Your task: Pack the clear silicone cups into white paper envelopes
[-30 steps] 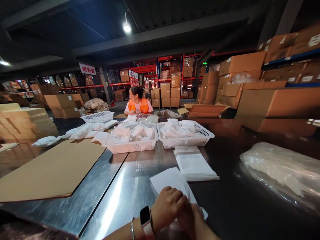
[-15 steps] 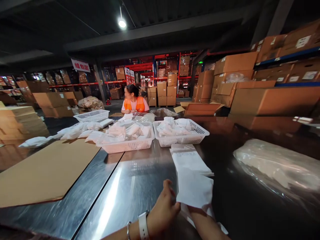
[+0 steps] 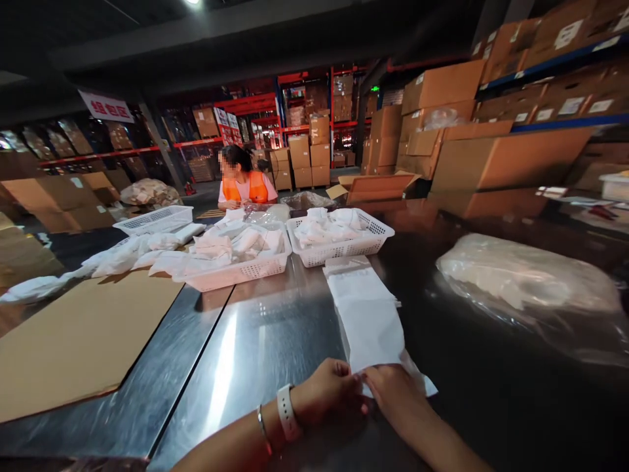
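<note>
A stack of flat white bags (image 3: pixel 366 321) lies on the metal table in front of me, its pieces overlapping lengthwise. At its near edge my left hand (image 3: pixel 330 388), with a white watch and a bracelet on the wrist, pinches the end of the top bag with bent fingers. My right hand (image 3: pixel 393 392) is closed at the same edge, thumb and fingers meeting close to the left fingertips. Part of both hands' fingers is hidden. Thin translucent white material sticks out from under the stack beside my right hand.
Beyond the stack stand two white baskets (image 3: pixel 339 252) (image 3: pixel 240 275) full of white packages. A cardboard sheet (image 3: pixel 88 341) lies left, a clear plastic bundle (image 3: pixel 531 282) right. Across the table sits a person in an orange vest (image 3: pixel 250 187). Boxes (image 3: pixel 511 160) stand behind.
My left hand has moved to the near edge of the white bag and its fingers have closed there. My right hand has come out from under the bag to that edge. The view has shifted.
</note>
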`<act>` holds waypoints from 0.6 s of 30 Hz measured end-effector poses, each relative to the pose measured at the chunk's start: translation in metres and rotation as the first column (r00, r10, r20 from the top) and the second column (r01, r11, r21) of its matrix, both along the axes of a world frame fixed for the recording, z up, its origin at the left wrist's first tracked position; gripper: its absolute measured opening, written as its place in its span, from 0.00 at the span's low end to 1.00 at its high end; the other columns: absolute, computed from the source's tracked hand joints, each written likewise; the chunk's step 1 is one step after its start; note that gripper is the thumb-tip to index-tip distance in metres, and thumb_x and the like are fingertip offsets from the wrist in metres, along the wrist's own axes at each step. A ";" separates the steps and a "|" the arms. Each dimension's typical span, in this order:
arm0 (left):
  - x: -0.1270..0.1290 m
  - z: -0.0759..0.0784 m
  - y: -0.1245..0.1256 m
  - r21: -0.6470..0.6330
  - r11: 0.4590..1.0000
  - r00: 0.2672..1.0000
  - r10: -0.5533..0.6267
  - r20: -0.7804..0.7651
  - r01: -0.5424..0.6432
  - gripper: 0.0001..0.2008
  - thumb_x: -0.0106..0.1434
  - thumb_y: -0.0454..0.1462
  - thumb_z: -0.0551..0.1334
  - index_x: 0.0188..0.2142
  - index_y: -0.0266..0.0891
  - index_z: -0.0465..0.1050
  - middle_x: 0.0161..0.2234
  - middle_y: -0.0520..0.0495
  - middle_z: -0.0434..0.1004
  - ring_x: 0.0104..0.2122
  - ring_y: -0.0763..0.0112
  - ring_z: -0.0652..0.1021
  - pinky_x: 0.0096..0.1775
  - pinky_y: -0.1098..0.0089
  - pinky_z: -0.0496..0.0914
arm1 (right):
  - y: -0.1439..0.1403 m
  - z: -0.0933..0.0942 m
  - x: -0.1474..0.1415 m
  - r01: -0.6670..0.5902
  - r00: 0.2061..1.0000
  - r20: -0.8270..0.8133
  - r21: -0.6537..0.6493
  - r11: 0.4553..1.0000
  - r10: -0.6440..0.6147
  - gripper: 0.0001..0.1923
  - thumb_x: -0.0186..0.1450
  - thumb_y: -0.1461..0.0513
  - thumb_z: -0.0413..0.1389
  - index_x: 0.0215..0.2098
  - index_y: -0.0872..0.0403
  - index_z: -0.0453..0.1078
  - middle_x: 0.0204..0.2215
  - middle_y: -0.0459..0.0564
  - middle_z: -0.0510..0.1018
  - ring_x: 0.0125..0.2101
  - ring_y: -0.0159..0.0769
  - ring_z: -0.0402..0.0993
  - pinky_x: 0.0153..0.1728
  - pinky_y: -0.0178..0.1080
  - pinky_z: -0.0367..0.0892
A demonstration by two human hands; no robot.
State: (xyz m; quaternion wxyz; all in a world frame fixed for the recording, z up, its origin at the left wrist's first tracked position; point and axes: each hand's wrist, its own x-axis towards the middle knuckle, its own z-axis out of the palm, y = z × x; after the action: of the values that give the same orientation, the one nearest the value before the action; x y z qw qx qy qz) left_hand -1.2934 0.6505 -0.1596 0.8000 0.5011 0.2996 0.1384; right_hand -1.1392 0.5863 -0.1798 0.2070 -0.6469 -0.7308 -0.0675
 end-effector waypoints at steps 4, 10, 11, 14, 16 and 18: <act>-0.002 0.003 -0.002 -0.074 0.997 1.000 -0.020 -0.002 0.020 0.16 0.53 0.44 0.66 0.29 0.31 0.76 0.29 0.42 0.77 0.29 0.68 0.77 0.39 0.66 0.69 | -0.018 0.001 -0.013 -0.028 0.997 -0.067 0.281 0.959 0.049 0.16 0.67 0.70 0.46 0.37 0.50 0.73 0.28 0.47 0.75 0.31 0.37 0.71 0.33 0.39 0.61; 0.001 0.001 -0.002 -0.278 0.960 0.996 0.010 -0.084 -0.033 0.08 0.55 0.34 0.58 0.28 0.30 0.75 0.28 0.43 0.75 0.29 0.68 0.76 0.46 0.62 0.67 | -0.021 0.006 -0.025 -0.032 0.991 -0.110 0.365 0.930 0.078 0.15 0.70 0.69 0.45 0.30 0.52 0.69 0.26 0.45 0.72 0.28 0.36 0.66 0.34 0.40 0.56; 0.001 0.001 -0.001 -0.286 0.957 0.996 0.014 -0.088 -0.039 0.08 0.55 0.34 0.58 0.28 0.30 0.75 0.28 0.43 0.74 0.29 0.69 0.76 0.47 0.61 0.67 | -0.021 0.006 -0.026 -0.030 0.993 -0.097 0.372 0.928 0.071 0.16 0.70 0.70 0.45 0.30 0.52 0.68 0.26 0.45 0.72 0.28 0.36 0.65 0.34 0.40 0.55; 0.001 0.000 -0.002 -0.263 0.964 0.998 0.023 -0.066 -0.040 0.06 0.52 0.34 0.61 0.28 0.31 0.74 0.27 0.45 0.73 0.28 0.69 0.75 0.46 0.62 0.67 | -0.019 0.004 -0.029 -0.018 0.998 -0.054 0.398 0.917 0.043 0.16 0.68 0.72 0.44 0.29 0.52 0.67 0.25 0.46 0.71 0.28 0.36 0.64 0.34 0.40 0.55; 0.001 0.000 -0.005 -0.222 0.974 0.999 0.031 -0.019 -0.035 0.06 0.50 0.35 0.64 0.25 0.32 0.72 0.25 0.47 0.72 0.27 0.70 0.74 0.42 0.64 0.68 | -0.018 0.001 -0.030 -0.015 0.998 -0.044 0.408 0.913 0.036 0.15 0.66 0.73 0.44 0.30 0.52 0.66 0.25 0.46 0.70 0.29 0.36 0.64 0.36 0.40 0.56; 0.002 0.001 -0.008 -0.192 0.981 0.999 0.044 0.026 -0.038 0.09 0.48 0.38 0.65 0.23 0.33 0.71 0.24 0.48 0.70 0.25 0.72 0.73 0.38 0.67 0.68 | -0.018 -0.001 -0.031 -0.011 0.999 -0.043 0.388 0.922 0.030 0.15 0.63 0.75 0.44 0.31 0.52 0.67 0.26 0.46 0.71 0.30 0.37 0.65 0.38 0.40 0.57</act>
State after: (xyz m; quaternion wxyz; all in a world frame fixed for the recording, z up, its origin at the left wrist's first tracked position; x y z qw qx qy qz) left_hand -1.2910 0.6421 -0.1585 0.8459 0.4134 0.3098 0.1327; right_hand -1.1704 0.5687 -0.1810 0.3492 -0.5868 -0.7046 -0.1928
